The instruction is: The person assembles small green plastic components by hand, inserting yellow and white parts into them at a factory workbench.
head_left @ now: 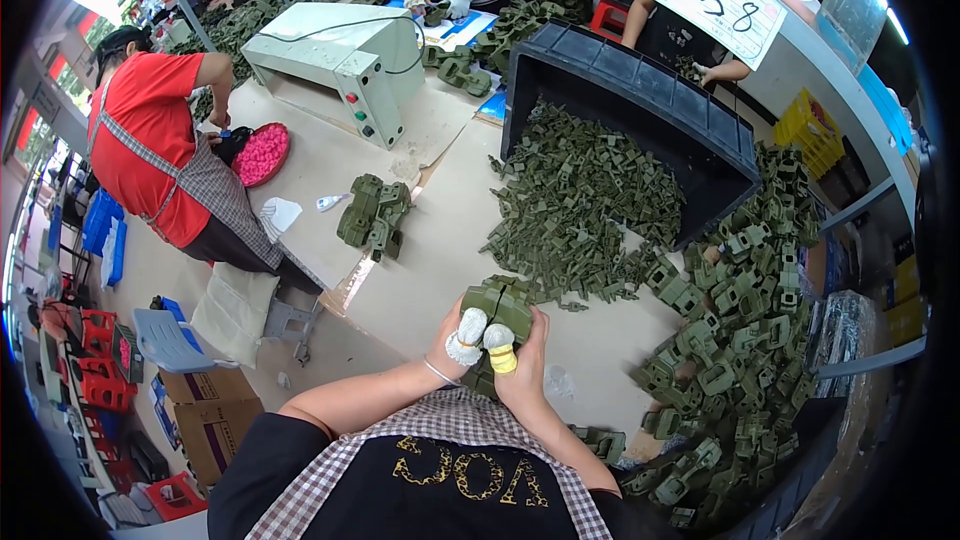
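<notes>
Close in front of my body, both hands grip a dark green plastic toy vehicle (510,305). My left hand (445,348) closes round its left side, with a white wrap on the thumb. My right hand (525,372) clasps the right side; that thumb is wrapped in white and yellow. Most fingers are hidden beneath the toy. Just beyond lies a pile of small green plastic parts (575,200), spilling from a tipped black crate (630,90). Another green toy vehicle (374,215) rests on the table (445,210) to the left, apart from my hands.
Larger green plastic parts (715,370) heap along my right. A pale machine (335,65) with buttons stands at the far left. Near it are a small white bottle (332,201) and a tray of pink pieces (262,155). A person in red (150,150) works at left; others work across the table.
</notes>
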The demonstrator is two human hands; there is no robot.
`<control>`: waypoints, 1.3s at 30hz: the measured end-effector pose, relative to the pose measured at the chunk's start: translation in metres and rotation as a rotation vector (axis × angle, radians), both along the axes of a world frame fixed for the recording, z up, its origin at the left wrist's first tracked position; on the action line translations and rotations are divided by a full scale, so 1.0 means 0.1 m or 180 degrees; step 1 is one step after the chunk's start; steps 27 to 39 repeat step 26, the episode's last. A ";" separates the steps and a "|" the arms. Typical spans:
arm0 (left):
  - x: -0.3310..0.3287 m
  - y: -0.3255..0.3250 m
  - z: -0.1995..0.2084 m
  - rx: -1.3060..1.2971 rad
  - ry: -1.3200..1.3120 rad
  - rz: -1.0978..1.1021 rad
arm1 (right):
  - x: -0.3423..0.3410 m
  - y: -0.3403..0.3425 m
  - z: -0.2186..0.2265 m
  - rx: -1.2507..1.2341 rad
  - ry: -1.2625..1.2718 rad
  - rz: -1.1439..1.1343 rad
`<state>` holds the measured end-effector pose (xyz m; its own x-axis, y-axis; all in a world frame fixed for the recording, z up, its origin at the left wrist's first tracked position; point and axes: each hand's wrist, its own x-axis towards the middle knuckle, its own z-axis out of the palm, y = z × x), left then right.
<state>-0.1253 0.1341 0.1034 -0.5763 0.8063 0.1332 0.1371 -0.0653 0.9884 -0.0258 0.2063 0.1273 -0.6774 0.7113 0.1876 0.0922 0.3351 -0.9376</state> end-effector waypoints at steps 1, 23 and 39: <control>0.01 0.00 -0.04 -0.0023 -0.0078 0.0059 | 0.00 -0.01 -0.02 -0.0006 -0.0104 0.0012; -0.23 0.11 -0.14 0.1009 -0.3380 0.0596 | 0.41 0.02 -0.68 -0.4710 0.0752 0.0911; -0.38 0.08 -0.22 0.1083 -0.3042 0.0524 | 0.40 0.09 -0.77 -0.4471 0.1257 0.1221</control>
